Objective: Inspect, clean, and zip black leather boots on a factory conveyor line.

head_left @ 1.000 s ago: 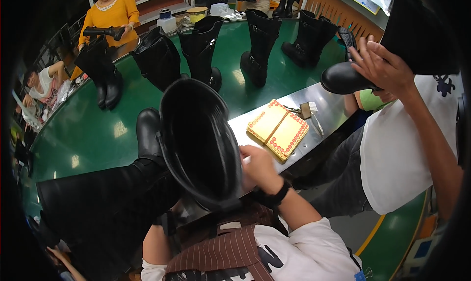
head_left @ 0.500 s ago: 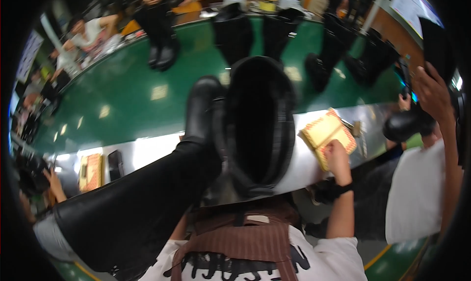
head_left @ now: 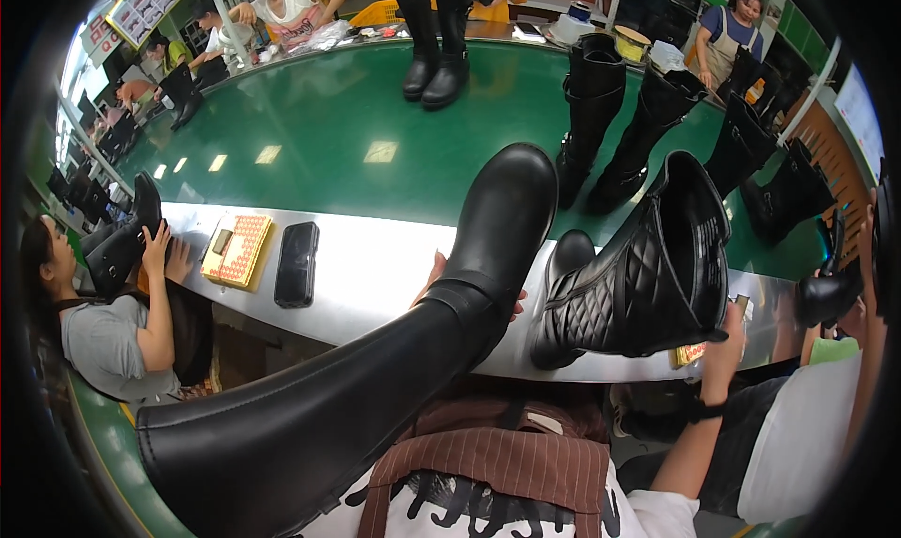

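A tall black leather boot (head_left: 375, 374) lies slantwise across my front, toe (head_left: 507, 195) up toward the table and shaft opening at lower left. My left hand (head_left: 435, 273) is wrapped round its ankle from behind; only some fingers show on either side. To the right, a second black boot with a quilted shaft (head_left: 619, 289) stands tilted on the metal table edge, its open top toward me. My right hand (head_left: 723, 343) is closed beside that boot's rim, over a yellow patterned pad (head_left: 690, 354) mostly hidden by the boot. What its fingers hold cannot be made out.
Another yellow pad (head_left: 237, 249) and a black phone (head_left: 297, 266) lie on the metal strip (head_left: 375, 252). Across the green table (head_left: 310, 134) stand several black boots (head_left: 593, 106). A co-worker at left (head_left: 117, 317) handles a boot; another person's white sleeve (head_left: 798, 435) is close on my right.
My view has swung left, so the table and boots sit farther right in it. The boot in my left hand has shifted, showing more of its foot. My right hand stays near the pad.
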